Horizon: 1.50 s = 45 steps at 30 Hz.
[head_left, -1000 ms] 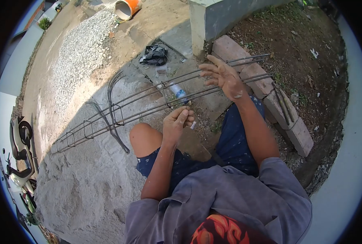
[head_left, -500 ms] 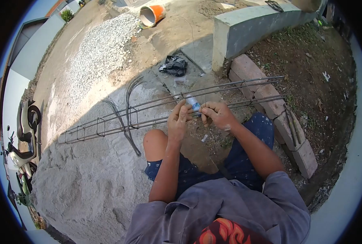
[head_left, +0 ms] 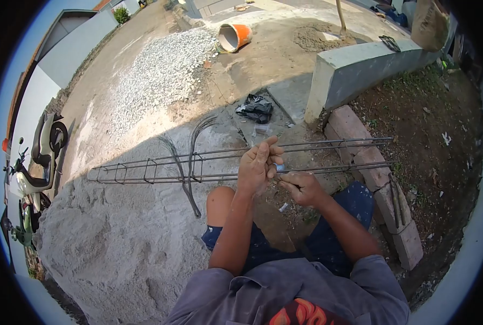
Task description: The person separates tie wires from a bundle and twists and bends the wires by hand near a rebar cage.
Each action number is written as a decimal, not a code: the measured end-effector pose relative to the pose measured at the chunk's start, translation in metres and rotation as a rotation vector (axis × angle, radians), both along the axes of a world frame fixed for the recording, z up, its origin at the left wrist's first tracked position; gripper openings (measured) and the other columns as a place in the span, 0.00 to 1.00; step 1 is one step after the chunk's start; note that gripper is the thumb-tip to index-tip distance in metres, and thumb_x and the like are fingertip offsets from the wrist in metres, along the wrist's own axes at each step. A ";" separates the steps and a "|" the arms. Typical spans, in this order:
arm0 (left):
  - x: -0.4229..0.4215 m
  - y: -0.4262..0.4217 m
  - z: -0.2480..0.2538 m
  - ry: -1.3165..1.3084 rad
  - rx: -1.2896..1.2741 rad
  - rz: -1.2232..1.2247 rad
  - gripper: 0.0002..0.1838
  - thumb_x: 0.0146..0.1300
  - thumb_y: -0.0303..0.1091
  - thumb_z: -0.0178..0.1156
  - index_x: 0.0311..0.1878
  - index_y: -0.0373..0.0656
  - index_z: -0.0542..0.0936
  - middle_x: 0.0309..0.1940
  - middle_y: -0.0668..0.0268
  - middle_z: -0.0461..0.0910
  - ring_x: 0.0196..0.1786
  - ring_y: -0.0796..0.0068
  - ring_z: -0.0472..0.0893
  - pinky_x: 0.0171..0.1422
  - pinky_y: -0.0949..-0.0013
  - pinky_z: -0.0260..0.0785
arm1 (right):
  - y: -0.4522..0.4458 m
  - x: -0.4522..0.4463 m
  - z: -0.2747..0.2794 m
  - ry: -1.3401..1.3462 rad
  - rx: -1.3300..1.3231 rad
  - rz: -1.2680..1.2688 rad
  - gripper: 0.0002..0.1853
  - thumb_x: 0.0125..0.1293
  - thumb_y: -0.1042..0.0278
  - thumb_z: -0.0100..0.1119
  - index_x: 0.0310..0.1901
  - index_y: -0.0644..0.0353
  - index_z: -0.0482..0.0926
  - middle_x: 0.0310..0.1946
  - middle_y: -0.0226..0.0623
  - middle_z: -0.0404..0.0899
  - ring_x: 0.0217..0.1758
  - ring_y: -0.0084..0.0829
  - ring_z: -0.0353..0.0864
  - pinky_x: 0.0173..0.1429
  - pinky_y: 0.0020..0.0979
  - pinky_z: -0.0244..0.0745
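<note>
A long rebar cage (head_left: 218, 177) of thin steel rods with square stirrups lies crosswise in front of my knees. My left hand (head_left: 255, 167) is raised over its rods, fingers apart and loosely curled, with nothing clearly in them. Just right of it and lower, my right hand (head_left: 302, 188) pinches its fingertips together; whatever is between them is too small to make out. Behind my hands, a bit of blue-and-white plastic (head_left: 280, 168) shows, mostly hidden. Left of my hands, a bundle of thin tie wire (head_left: 192, 201) hangs bent over the cage.
Grey sand (head_left: 111, 233) is heaped at the left, with white gravel (head_left: 165, 70) beyond. An orange bucket (head_left: 243, 36) lies on its side, and a black plastic bag (head_left: 255, 108) sits nearer. Pinkish blocks (head_left: 372, 169) and a low wall (head_left: 355, 76) border the right. Motorbikes stand far left.
The view has tilted up and shifted, so the scene sits lower and farther right. My left hand has risen over the rods; my right hand has dropped slightly below it. The plastic is now mostly covered.
</note>
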<state>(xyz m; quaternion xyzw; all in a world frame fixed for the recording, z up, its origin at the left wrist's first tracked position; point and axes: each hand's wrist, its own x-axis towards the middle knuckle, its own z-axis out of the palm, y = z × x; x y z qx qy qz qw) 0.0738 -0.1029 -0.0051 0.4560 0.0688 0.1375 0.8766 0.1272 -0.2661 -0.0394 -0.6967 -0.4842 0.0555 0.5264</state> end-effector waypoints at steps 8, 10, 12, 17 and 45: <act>-0.012 0.032 0.034 -0.017 0.252 0.319 0.20 0.73 0.39 0.50 0.59 0.33 0.72 0.34 0.64 0.82 0.31 0.82 0.81 0.20 0.85 0.63 | -0.012 0.009 -0.009 0.393 -0.212 -0.102 0.10 0.62 0.69 0.60 0.44 0.63 0.82 0.30 0.44 0.83 0.35 0.39 0.83 0.40 0.33 0.76; -0.011 0.038 0.029 0.003 0.193 0.432 0.19 0.73 0.39 0.51 0.59 0.34 0.72 0.34 0.64 0.82 0.31 0.81 0.81 0.19 0.86 0.63 | -0.020 0.014 0.007 0.921 -0.031 -0.021 0.11 0.62 0.67 0.60 0.44 0.63 0.82 0.30 0.43 0.83 0.34 0.37 0.82 0.40 0.34 0.75; -0.014 0.045 0.022 -0.005 0.091 0.385 0.19 0.72 0.38 0.52 0.59 0.34 0.72 0.36 0.62 0.83 0.34 0.79 0.83 0.18 0.86 0.63 | -0.024 0.005 0.029 0.830 -0.259 0.231 0.10 0.65 0.68 0.58 0.42 0.64 0.82 0.30 0.42 0.83 0.32 0.32 0.81 0.38 0.32 0.74; -0.020 0.031 0.022 -0.054 0.070 0.241 0.19 0.71 0.38 0.54 0.58 0.35 0.73 0.38 0.61 0.83 0.35 0.79 0.84 0.18 0.85 0.64 | -0.002 -0.017 -0.018 0.162 -0.317 0.166 0.11 0.67 0.65 0.59 0.42 0.66 0.82 0.28 0.36 0.82 0.22 0.22 0.77 0.28 0.25 0.71; -0.035 0.053 0.031 0.137 0.027 0.485 0.15 0.68 0.37 0.58 0.52 0.38 0.77 0.37 0.65 0.83 0.32 0.77 0.82 0.30 0.80 0.74 | -0.013 0.011 -0.007 1.060 0.115 0.102 0.16 0.68 0.59 0.56 0.41 0.66 0.82 0.28 0.40 0.82 0.29 0.29 0.77 0.36 0.32 0.71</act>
